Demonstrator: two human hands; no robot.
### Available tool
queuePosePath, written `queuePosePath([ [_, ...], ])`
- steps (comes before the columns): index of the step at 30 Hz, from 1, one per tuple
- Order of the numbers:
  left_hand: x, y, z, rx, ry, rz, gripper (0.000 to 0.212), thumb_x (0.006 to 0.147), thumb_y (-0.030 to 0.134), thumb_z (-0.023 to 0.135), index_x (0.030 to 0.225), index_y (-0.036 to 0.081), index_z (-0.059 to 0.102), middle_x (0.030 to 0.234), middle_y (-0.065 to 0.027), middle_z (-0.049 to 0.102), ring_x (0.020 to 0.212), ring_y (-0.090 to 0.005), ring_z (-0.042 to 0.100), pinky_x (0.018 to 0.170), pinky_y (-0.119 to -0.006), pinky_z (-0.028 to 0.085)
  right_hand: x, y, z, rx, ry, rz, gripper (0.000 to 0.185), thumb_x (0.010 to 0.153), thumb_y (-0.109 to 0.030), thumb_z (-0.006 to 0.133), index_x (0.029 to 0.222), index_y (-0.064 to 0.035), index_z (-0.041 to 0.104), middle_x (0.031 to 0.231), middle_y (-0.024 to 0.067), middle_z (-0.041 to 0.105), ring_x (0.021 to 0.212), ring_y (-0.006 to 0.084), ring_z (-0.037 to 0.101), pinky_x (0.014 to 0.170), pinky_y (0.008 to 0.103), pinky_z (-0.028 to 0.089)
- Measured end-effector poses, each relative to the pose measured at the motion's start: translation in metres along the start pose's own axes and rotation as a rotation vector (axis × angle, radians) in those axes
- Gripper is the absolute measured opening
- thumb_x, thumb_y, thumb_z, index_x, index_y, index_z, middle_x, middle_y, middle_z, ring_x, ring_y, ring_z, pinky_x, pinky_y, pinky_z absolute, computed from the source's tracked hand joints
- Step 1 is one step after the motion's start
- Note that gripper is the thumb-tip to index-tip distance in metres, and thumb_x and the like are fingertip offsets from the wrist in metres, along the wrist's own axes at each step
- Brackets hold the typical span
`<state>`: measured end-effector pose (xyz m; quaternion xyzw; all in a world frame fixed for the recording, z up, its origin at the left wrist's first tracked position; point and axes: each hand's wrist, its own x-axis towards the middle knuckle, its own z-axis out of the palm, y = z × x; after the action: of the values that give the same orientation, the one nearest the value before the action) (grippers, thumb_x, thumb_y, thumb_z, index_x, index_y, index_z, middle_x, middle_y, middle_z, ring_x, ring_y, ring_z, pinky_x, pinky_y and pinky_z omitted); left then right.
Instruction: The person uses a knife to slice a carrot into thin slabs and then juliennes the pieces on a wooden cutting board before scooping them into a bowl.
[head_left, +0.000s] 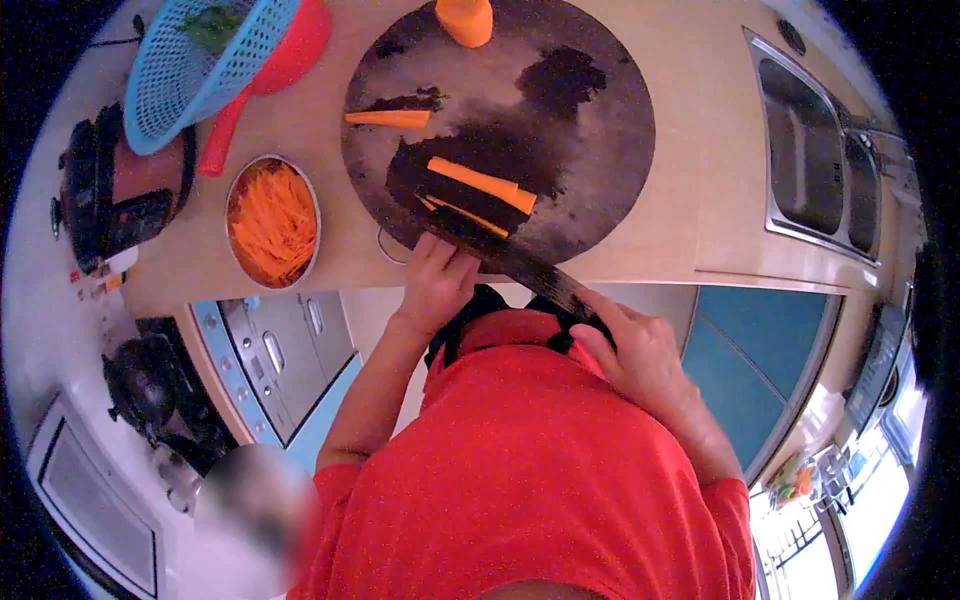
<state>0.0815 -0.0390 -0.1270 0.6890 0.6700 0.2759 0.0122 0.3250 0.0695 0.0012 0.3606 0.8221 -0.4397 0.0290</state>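
My right hand (637, 352) grips the handle of a broad-bladed kitchen knife (536, 266). Its blade slants up and left across the near edge of a round, dark-stained cutting board (615, 157). Curled beside the blade's far end is my left hand (439, 281); whether its fingers pinch anything is hidden. Just beyond the blade lie thin carrot strips (472, 217) and overlapping carrot slabs (480, 182). Another carrot piece (388, 118) rests near the board's left rim, and a thick carrot chunk (466, 22) stands at its far side.
Left of the board is a metal bowl (318, 217) of shredded carrot (274, 225). A blue colander (180, 97) with greens leans over a red handled vessel (289, 64). A black appliance (116, 187) stands farther left. To the right is a sink (799, 142).
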Motion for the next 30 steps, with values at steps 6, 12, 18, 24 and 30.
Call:
queuePosePath([
  [6,-0.004,-0.001,0.000,-0.048,-0.017,-0.022,0.015,0.067,0.001,0.070,0.081,0.004,0.068,0.089,-0.0107,0.060,0.085,-0.0326,0.057,0.076,-0.041,0.050,0.004,-0.002,-0.003,-0.041,-0.060,0.040,0.038,0.093,-0.026,0.058,0.125,-0.0063,0.054,0.093,0.0223,0.067,0.082,0.0410,0.065,0.068,0.0476,0.052],
  [12,-0.004,0.003,-0.001,-0.045,-0.004,-0.052,0.015,0.070,0.004,0.072,0.085,0.004,0.068,0.094,-0.0109,0.061,0.092,-0.0333,0.059,0.082,-0.042,0.051,0.002,-0.001,-0.001,-0.055,-0.019,0.031,0.035,0.093,-0.022,0.058,0.125,-0.0081,0.056,0.090,0.0223,0.067,0.079,0.0405,0.065,0.067,0.0461,0.051],
  [18,0.014,0.003,-0.008,-0.122,0.111,-0.038,0.020,0.073,0.004,0.072,0.094,0.005,0.069,0.100,-0.0092,0.063,0.099,-0.0325,0.059,0.089,-0.043,0.050,-0.002,0.007,-0.011,0.116,0.056,0.063,0.032,0.094,-0.019,0.055,0.124,-0.0076,0.056,0.094,0.0218,0.067,0.082,0.0402,0.065,0.070,0.0436,0.052],
  [24,0.025,-0.007,-0.017,-0.112,0.153,-0.119,0.025,0.073,0.001,0.071,0.098,0.005,0.068,0.102,-0.0092,0.063,0.099,-0.0306,0.059,0.091,-0.043,0.048,-0.004,0.008,-0.012,0.128,0.033,0.029,0.031,0.095,-0.023,0.056,0.123,-0.0080,0.056,0.095,0.0233,0.067,0.087,0.0408,0.066,0.072,0.0442,0.054],
  [30,0.040,-0.011,-0.021,-0.127,0.070,-0.099,0.029,0.070,0.000,0.066,0.099,0.005,0.068,0.105,-0.0090,0.063,0.099,-0.0306,0.059,0.090,-0.042,0.048,-0.008,0.007,-0.008,0.167,0.083,-0.003,0.030,0.095,-0.020,0.054,0.123,-0.0090,0.056,0.091,0.0217,0.068,0.084,0.0399,0.067,0.069,0.0437,0.053],
])
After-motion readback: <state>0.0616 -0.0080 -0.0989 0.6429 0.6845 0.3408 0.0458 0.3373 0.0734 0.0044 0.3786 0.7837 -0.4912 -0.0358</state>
